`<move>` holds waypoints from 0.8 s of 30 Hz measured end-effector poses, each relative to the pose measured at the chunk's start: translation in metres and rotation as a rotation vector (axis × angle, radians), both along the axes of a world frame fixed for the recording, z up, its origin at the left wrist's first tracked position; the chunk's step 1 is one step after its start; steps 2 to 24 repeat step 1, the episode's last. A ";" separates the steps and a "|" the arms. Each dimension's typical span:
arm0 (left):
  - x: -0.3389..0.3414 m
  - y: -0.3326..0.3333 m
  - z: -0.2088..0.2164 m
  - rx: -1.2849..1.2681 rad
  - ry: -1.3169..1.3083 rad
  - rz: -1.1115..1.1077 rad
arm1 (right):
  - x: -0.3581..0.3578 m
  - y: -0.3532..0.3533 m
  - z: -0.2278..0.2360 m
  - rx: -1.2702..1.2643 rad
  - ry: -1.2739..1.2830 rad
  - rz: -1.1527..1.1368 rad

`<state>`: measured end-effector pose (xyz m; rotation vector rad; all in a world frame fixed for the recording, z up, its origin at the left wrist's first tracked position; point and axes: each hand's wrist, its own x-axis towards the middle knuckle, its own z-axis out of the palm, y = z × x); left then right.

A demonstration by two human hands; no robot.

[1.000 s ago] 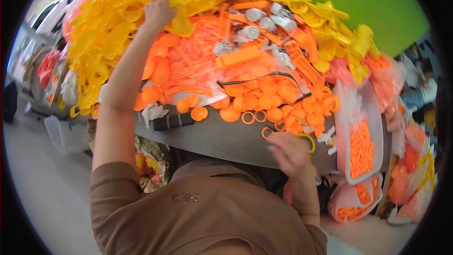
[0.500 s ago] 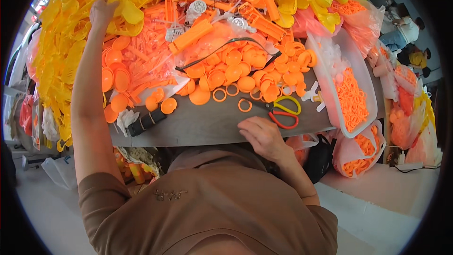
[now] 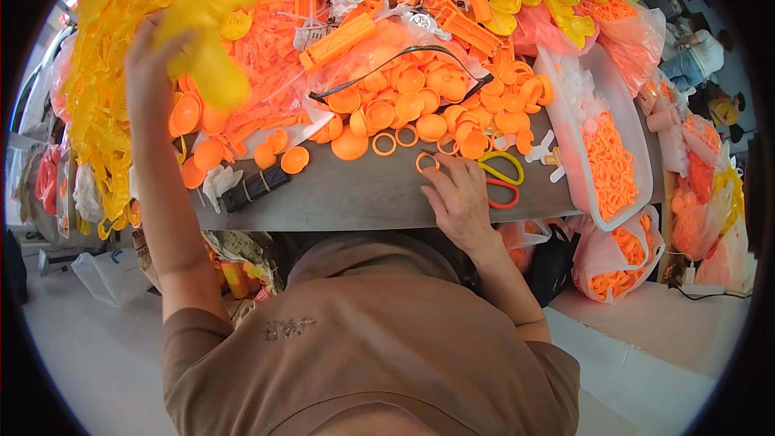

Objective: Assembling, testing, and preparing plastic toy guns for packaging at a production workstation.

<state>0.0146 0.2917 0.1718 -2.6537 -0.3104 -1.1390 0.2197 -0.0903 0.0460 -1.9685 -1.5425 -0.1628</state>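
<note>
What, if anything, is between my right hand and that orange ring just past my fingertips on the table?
Nothing visible. The right hand rests flat on the grey table, and the orange ring lies right at its fingertips with only bare tabletop there. The yellow-and-orange scissors lie off to the right, beside the hand.

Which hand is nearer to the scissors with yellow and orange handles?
Right. The right hand rests on the table beside the scissors; the left hand is far off, up in the yellow parts.

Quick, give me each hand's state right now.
Left hand: closed on a blurred yellow plastic part.
Right hand: open, flat on the table, holding nothing.
</note>
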 end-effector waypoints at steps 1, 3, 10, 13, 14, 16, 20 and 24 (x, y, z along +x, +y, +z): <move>-0.001 0.005 -0.002 0.002 -0.010 -0.001 | 0.001 0.000 -0.003 -0.015 -0.051 0.016; -0.001 0.005 -0.002 0.002 -0.010 -0.001 | 0.001 0.000 -0.003 -0.015 -0.051 0.016; -0.001 0.005 -0.002 0.002 -0.010 -0.001 | 0.001 0.000 -0.003 -0.015 -0.051 0.016; -0.001 0.005 -0.002 0.002 -0.010 -0.001 | 0.001 0.000 -0.003 -0.015 -0.051 0.016; -0.001 0.005 -0.002 0.002 -0.010 -0.001 | 0.001 0.000 -0.003 -0.015 -0.051 0.016; -0.001 0.005 -0.002 0.002 -0.010 -0.001 | 0.001 0.000 -0.003 -0.015 -0.051 0.016; -0.001 0.005 -0.002 0.002 -0.010 -0.001 | 0.001 0.000 -0.003 -0.015 -0.051 0.016; -0.001 0.005 -0.002 0.002 -0.010 -0.001 | 0.001 0.000 -0.003 -0.015 -0.051 0.016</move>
